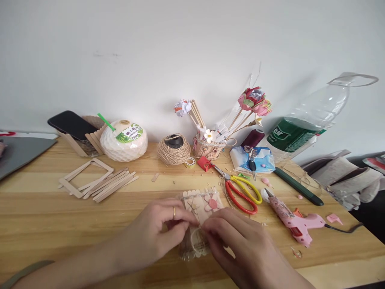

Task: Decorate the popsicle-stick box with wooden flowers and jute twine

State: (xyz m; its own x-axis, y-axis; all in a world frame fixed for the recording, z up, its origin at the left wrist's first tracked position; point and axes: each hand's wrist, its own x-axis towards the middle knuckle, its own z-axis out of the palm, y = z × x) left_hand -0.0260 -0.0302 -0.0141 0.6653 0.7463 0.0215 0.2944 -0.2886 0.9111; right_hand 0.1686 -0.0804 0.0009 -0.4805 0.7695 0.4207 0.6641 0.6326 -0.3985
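A small craft-stick panel [197, 204] lies in front of me, with pale trim along its upper edge and a pink-centred flower [212, 204] on it. A clear, shiny layer shows around its lower part. My left hand [167, 224], with a ring on one finger, grips the panel's left side, thumb and index finger curled over it. My right hand [237, 237] is closed at the panel's right side, fingertips pinched together. A pale strand of twine [194, 239] curves over the panel up to those fingertips. The undersides of both hands are hidden.
Scissors [243, 192] and a pink glue gun [296, 220] lie at right. Behind stand a twine ball [173, 150], a flower-filled craft-stick pot [207, 149], a wrapped coconut [124, 140] and a large plastic bottle [300, 128]. Loose craft sticks [111, 184] lie at left.
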